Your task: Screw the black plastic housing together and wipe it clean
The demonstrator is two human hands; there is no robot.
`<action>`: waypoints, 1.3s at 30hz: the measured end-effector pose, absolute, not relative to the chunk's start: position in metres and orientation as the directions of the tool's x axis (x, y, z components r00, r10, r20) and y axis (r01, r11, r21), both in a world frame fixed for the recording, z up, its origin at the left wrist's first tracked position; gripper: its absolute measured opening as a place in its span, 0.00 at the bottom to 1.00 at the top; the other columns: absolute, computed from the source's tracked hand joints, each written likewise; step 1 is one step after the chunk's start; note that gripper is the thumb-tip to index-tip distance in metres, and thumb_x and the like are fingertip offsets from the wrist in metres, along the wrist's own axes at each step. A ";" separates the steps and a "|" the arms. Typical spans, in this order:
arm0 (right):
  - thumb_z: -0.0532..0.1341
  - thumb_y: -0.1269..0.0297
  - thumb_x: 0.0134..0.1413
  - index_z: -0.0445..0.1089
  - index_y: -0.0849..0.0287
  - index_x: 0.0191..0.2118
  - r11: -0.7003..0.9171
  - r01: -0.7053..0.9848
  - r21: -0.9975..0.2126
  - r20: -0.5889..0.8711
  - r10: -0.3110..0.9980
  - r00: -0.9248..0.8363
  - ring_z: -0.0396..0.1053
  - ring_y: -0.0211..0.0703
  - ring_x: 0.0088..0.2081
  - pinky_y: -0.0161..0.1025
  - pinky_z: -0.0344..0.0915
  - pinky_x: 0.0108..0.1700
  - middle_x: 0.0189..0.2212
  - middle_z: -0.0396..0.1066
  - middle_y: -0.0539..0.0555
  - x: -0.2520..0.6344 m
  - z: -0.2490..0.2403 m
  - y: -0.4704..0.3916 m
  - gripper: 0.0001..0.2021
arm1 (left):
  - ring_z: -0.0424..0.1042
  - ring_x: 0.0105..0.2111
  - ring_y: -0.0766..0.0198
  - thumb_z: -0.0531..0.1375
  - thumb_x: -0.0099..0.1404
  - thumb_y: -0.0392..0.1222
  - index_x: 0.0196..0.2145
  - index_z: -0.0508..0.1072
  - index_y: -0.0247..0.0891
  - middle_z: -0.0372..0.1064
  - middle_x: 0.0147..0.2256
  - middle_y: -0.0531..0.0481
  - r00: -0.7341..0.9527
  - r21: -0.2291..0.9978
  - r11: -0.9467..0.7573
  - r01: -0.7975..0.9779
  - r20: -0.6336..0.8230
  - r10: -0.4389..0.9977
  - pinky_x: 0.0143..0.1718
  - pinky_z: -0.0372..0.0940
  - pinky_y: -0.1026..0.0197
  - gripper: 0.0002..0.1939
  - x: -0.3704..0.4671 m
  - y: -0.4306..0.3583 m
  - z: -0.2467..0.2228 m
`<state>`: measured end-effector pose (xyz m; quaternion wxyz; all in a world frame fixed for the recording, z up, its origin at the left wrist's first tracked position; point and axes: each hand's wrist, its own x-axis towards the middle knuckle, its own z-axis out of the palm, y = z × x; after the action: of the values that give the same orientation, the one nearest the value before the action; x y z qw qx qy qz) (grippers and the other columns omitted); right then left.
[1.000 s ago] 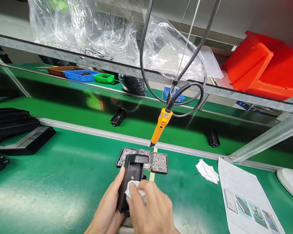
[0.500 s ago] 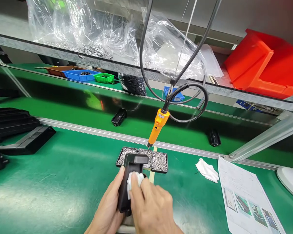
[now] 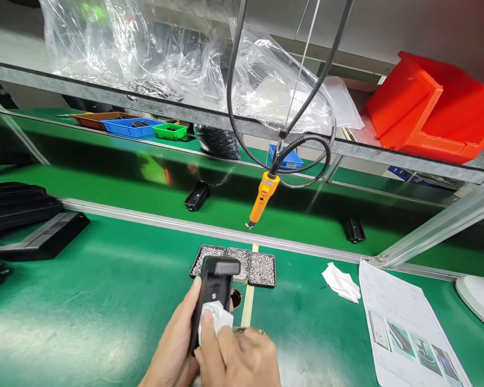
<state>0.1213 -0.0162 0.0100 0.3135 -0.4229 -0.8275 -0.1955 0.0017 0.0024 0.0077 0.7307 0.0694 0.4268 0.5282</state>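
My left hand (image 3: 179, 333) is closed round the left side of a long black plastic housing (image 3: 220, 267), held up over the bench. The housing has a raised block at its far end and a recess with a small round metal spot. My right hand (image 3: 237, 352) pinches a crumpled white cloth (image 3: 218, 317) and presses it on the near part of the housing. That near part is mostly hidden by the cloth and fingers. Just beyond the housing sit black trays (image 3: 262, 270) filled with small metal parts.
An orange electric screwdriver (image 3: 262, 199) hangs on a cable beyond the trays. Right of my hands lie another white cloth (image 3: 342, 282) and an instruction sheet (image 3: 403, 322). Black plastic parts (image 3: 40, 236) lie at left. A shelf above holds a red bin (image 3: 431, 107) and plastic bags (image 3: 137, 54).
My right hand has slid the cloth toward me along the housing, baring the metal spot in the recess. The hanging screwdriver has swung slightly up and away from the trays.
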 end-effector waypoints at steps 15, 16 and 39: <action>0.46 0.72 0.71 0.66 0.74 0.57 0.538 0.841 0.065 0.651 0.615 -0.444 0.67 0.41 0.20 0.42 0.57 0.25 0.24 0.68 0.52 0.123 0.014 -0.016 0.18 | 0.73 0.27 0.64 0.71 0.61 0.54 0.40 0.78 0.34 0.77 0.32 0.50 0.069 0.563 0.389 -0.729 -0.504 0.861 0.29 0.71 0.66 0.20 0.004 0.003 0.009; 0.46 0.72 0.72 0.66 0.74 0.56 0.551 0.832 0.062 0.662 0.601 -0.447 0.66 0.40 0.19 0.42 0.57 0.24 0.24 0.68 0.51 0.122 0.014 -0.016 0.18 | 0.73 0.26 0.64 0.70 0.61 0.55 0.40 0.78 0.34 0.76 0.31 0.50 0.074 0.564 0.396 -0.725 -0.507 0.859 0.27 0.70 0.66 0.20 0.004 0.003 0.009; 0.50 0.71 0.69 0.71 0.64 0.51 0.586 0.810 0.009 0.711 0.566 -0.418 0.65 0.40 0.20 0.42 0.50 0.23 0.25 0.68 0.51 0.129 0.018 -0.012 0.15 | 0.77 0.28 0.59 0.64 0.69 0.50 0.43 0.79 0.32 0.78 0.32 0.44 0.053 0.529 0.406 -0.745 -0.560 0.827 0.29 0.74 0.61 0.16 0.001 0.005 0.013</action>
<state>0.1295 -0.0116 0.0181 0.3412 -0.4181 -0.8227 -0.1791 0.0009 0.0053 0.0126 0.7241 0.0484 0.4229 0.5426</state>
